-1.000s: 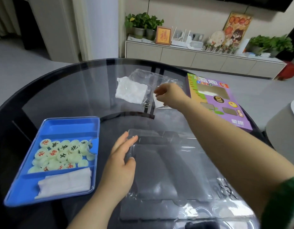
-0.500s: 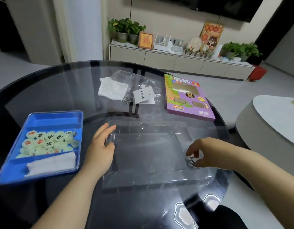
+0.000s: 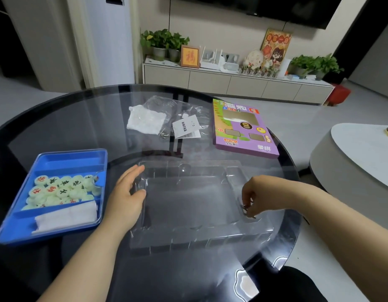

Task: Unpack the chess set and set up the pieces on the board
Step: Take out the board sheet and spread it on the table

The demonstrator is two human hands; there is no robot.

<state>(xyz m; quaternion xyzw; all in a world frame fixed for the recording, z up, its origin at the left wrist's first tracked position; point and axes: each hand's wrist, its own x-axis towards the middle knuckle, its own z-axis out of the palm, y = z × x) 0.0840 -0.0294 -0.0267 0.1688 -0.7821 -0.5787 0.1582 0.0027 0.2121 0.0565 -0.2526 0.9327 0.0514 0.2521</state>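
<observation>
Unpacking is partway; setup is not yet beginning.
- Chess pieces (image 3: 60, 188): lying heaped in blue tray (image 3: 68, 158), near left.
- Clear insert (image 3: 188, 199): sitting empty on tabletop (image 3: 79, 127), near centre.
- Left hand (image 3: 127, 197): resting on the insert's left rim, fingers (image 3: 135, 172) straight.
- Right hand (image 3: 263, 192): pinching small metal clip (image 3: 245, 209) at the right rim.

Unidentifiable: tiny metal item (image 3: 245, 207) at right hand (image 3: 257, 196).
</observation>
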